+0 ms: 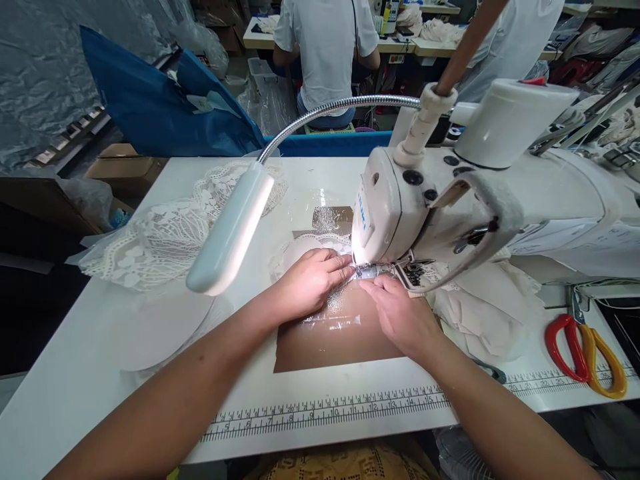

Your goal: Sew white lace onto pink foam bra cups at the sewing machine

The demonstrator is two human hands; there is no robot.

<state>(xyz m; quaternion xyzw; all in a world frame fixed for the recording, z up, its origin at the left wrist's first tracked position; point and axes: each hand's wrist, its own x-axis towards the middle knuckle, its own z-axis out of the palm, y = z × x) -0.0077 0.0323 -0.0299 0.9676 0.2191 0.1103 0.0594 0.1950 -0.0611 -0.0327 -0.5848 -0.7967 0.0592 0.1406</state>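
A piece of white lace fabric lies under the head of the white sewing machine. My left hand rests on this lace with its fingers stretched out flat, the tips close to the presser foot area. On the other side, my right hand has its fingers curled in, with forefinger and thumb closed at the fabric edge just in front of the needle area. The needle itself is hidden by the machine head and my fingers. Beneath both hands is a brown taped sheet on the white table.
A lamp on a bendy metal neck hangs over the left side. Lace pieces and pale rounded fabric lie at left. Cream fabric and red-and-yellow-handled scissors are at right. A seated person works beyond.
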